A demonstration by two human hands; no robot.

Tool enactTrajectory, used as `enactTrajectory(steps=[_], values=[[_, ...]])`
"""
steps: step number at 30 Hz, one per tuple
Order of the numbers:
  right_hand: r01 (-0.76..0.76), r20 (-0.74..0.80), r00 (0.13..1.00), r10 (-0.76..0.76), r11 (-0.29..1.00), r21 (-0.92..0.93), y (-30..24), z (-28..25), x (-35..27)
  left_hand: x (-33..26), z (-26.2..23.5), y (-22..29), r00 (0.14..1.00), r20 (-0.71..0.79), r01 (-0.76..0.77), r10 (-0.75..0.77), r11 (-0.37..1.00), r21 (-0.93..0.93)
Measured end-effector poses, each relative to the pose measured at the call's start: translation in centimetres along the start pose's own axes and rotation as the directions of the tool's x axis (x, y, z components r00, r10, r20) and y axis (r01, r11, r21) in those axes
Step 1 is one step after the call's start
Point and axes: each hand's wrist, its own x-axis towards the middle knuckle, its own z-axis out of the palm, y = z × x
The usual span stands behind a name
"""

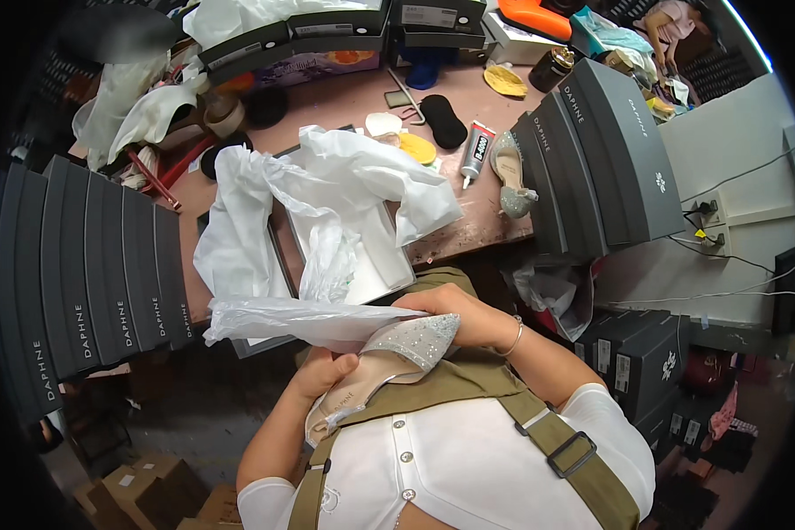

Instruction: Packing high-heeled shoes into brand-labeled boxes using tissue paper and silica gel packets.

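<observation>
A silver glittery pointed-toe shoe (406,344) lies tilted across my lap, its pale insole facing up. My left hand (322,371) is closed round its side, thumb along the edge. At the toe end, my right hand (455,309) curls over a sheet of thin white wrapping (300,320); its fingertips are partly hidden. The wrapping stretches left behind the shoe. Just beyond, an open shoe box (375,265) holds loose white tissue paper (336,185). The matching glittery shoe (511,177) rests on the table at right.
Dark shoe boxes (97,265) stand in a row at left, with more boxes (592,159) stacked at right. A glue tube (477,152), black pad (444,122) and yellow sponge (417,148) lie on the pink table (327,104). Another person (671,31) is at the far right.
</observation>
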Motion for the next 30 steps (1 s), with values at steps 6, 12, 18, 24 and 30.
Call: enactTrajectory(steps=[6, 12, 18, 24, 30], values=[[-0.071, -0.122, 0.991, 0.062, 0.995, -0.075, 0.4, 0.4, 0.9, 1.8, 0.4, 2.2, 0.888, 0.087, 0.457, -0.452, 0.888, -0.045], [-0.029, -0.176, 0.984, -0.009, 0.976, -0.216, -0.5, -0.8, 2.5, 1.7, -0.7, 1.1, 0.952, 0.077, 0.300, -0.296, 0.856, -0.422], [0.057, -0.099, 0.992, -0.071, 0.989, -0.139, -1.6, -1.0, 4.3, 0.5, -1.1, -0.1, 0.963, -0.046, 0.204, -0.265, 0.830, -0.519], [0.052, -0.030, 0.998, -0.055, 0.994, -0.098, -1.5, -0.8, 5.0, 0.1, -1.0, -1.7, 0.977, -0.046, 0.135, -0.209, 0.766, -0.629], [0.086, -0.006, 0.996, -0.087, 0.993, -0.082, -1.8, -0.9, 5.8, 0.1, -1.6, -1.8, 0.985, -0.013, 0.114, -0.172, 0.706, -0.699]])
